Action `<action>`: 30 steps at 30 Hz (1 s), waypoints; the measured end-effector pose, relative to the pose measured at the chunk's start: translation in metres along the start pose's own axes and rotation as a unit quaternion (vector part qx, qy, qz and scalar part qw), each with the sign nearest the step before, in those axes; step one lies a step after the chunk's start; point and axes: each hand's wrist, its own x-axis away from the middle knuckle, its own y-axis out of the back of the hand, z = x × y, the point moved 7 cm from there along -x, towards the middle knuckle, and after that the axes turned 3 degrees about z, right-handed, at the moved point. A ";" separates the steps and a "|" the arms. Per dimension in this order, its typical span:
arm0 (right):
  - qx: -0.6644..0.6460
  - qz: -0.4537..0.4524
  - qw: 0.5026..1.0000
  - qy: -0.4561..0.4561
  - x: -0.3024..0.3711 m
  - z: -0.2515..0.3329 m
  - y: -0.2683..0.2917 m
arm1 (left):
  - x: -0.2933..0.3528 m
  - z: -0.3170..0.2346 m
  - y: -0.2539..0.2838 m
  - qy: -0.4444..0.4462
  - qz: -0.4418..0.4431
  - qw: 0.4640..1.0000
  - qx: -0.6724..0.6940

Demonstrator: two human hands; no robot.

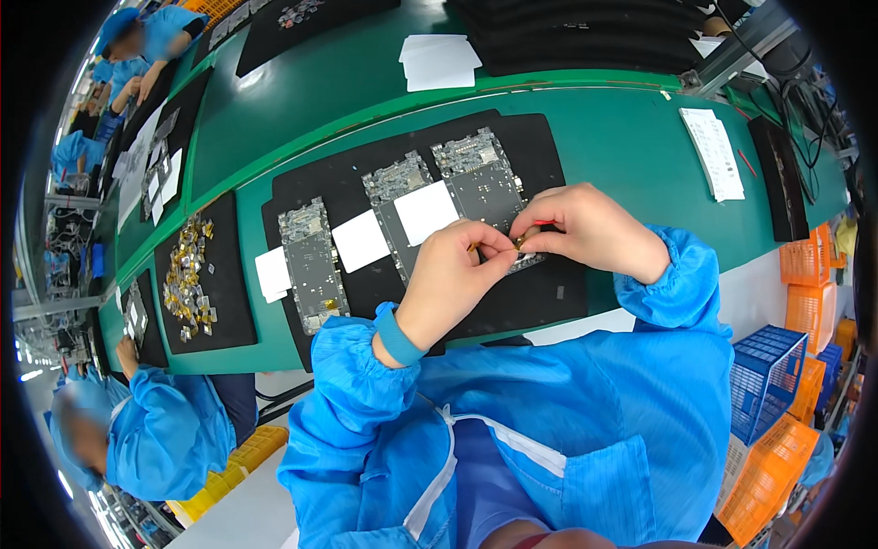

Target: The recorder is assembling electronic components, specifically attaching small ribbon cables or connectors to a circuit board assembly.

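Note:
My left hand (457, 279), with a teal band (398, 337) at its wrist, is closed in a pinch. Opposite it, my right hand (585, 229) pinches too, the fingertips of both nearly meeting. A small gold-coloured piece (519, 243) shows between them; its exact kind is too small to tell. Something thin and red (545, 222) shows at the right fingers. Both hands are over the lower end of the rightmost circuit board (480, 183). Two more circuit boards, one in the middle (389, 174) and one at left (311, 261), lie on the black mat (535, 137).
White sheets (425, 213) lie on and between the boards. Left, another black mat (233, 274) bears many small gold and silver parts (187, 279). Papers (712, 151) and a long black box (777, 178) are at right. A co-worker (165, 430) sits at left; crates (764, 375) stand at right.

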 end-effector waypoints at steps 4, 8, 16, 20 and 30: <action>-0.116 0.028 0.991 -0.065 -0.002 0.003 0.004 | -0.002 0.005 0.007 0.035 -0.021 0.998 0.048; -0.128 0.014 0.986 -0.104 -0.003 -0.005 0.004 | -0.004 0.006 0.005 0.042 -0.029 0.995 0.086; -0.075 -0.004 0.993 -0.094 -0.009 -0.021 0.004 | 0.004 -0.007 0.011 -0.049 -0.066 0.980 -0.182; -0.097 -0.003 0.992 -0.087 -0.009 -0.028 -0.005 | 0.009 -0.006 0.005 -0.055 -0.033 0.962 -0.266; -0.080 -0.020 0.993 -0.088 -0.010 -0.026 -0.005 | 0.009 -0.007 0.003 -0.084 -0.019 0.954 -0.289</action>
